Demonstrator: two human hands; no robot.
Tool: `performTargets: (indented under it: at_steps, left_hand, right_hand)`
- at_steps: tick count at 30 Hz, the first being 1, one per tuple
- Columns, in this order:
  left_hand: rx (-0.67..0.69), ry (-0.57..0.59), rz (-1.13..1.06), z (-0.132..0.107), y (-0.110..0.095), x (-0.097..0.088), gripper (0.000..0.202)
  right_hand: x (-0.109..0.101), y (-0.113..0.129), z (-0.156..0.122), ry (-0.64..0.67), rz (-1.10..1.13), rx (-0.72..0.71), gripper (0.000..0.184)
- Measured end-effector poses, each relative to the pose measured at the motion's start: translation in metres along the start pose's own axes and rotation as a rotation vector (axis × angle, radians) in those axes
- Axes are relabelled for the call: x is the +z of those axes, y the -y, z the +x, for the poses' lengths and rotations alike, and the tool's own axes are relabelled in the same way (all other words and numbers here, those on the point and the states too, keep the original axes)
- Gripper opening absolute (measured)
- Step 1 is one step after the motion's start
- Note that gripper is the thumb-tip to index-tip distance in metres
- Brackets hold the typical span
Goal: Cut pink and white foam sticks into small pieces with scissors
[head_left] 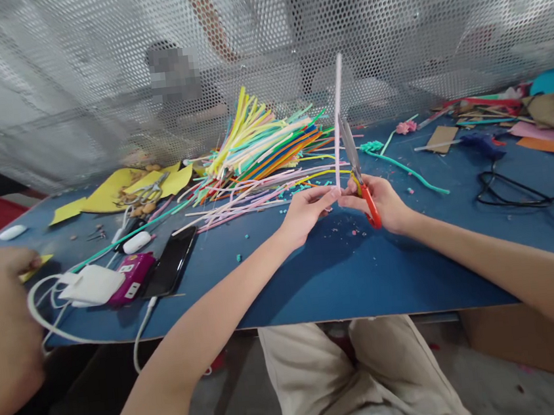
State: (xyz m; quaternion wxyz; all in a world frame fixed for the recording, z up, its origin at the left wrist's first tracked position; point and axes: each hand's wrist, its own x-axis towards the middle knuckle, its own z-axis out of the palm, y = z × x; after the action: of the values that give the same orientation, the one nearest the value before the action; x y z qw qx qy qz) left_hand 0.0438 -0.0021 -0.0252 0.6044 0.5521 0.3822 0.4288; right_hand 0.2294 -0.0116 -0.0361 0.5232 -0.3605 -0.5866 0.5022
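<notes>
Two hands share a trimming step: left hand [307,208] pinches the upright pink stem [337,115], right hand [386,204] clasps red-handled scissors [358,174], whose blades probably need aligning across it.

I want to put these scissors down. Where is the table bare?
Bare blue table lies along the near edge, between the black phone and the black cable, just below the left hand and right hand. Crowded: the coloured stick pile behind, the white charger at left.
</notes>
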Motion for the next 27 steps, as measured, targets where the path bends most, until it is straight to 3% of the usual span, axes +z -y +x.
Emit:
performTargets:
  at_steps: [4,7,11,14,18,22,27]
  left_hand:
    - [0.109,-0.083,-0.103,0.003,-0.003,-0.004,0.033]
    - [0.162,-0.077,-0.206,0.004,-0.008,-0.008,0.031]
    - [0.169,-0.093,-0.245,0.004,-0.01,-0.01,0.034]
    - [0.138,-0.097,-0.208,0.004,-0.008,-0.009,0.038]
    - [0.079,-0.029,-0.116,0.001,-0.005,-0.006,0.043]
    - [-0.007,0.075,-0.002,-0.004,-0.004,-0.002,0.044]
    - [-0.007,0.119,0.045,-0.006,-0.004,-0.001,0.044]
  right_hand:
    - [-0.001,-0.001,0.0,-0.009,-0.041,0.021,0.051]
    - [-0.004,-0.003,0.001,-0.016,-0.099,0.039,0.045]
    - [-0.01,-0.008,0.002,-0.023,-0.204,-0.036,0.038]
    - [-0.012,-0.011,0.003,-0.099,-0.22,-0.087,0.034]
    - [-0.01,-0.007,0.002,-0.181,-0.14,-0.149,0.033]
    - [-0.008,0.002,-0.002,-0.187,-0.093,-0.188,0.032]
    - [-0.007,0.008,-0.005,-0.175,-0.128,-0.207,0.033]
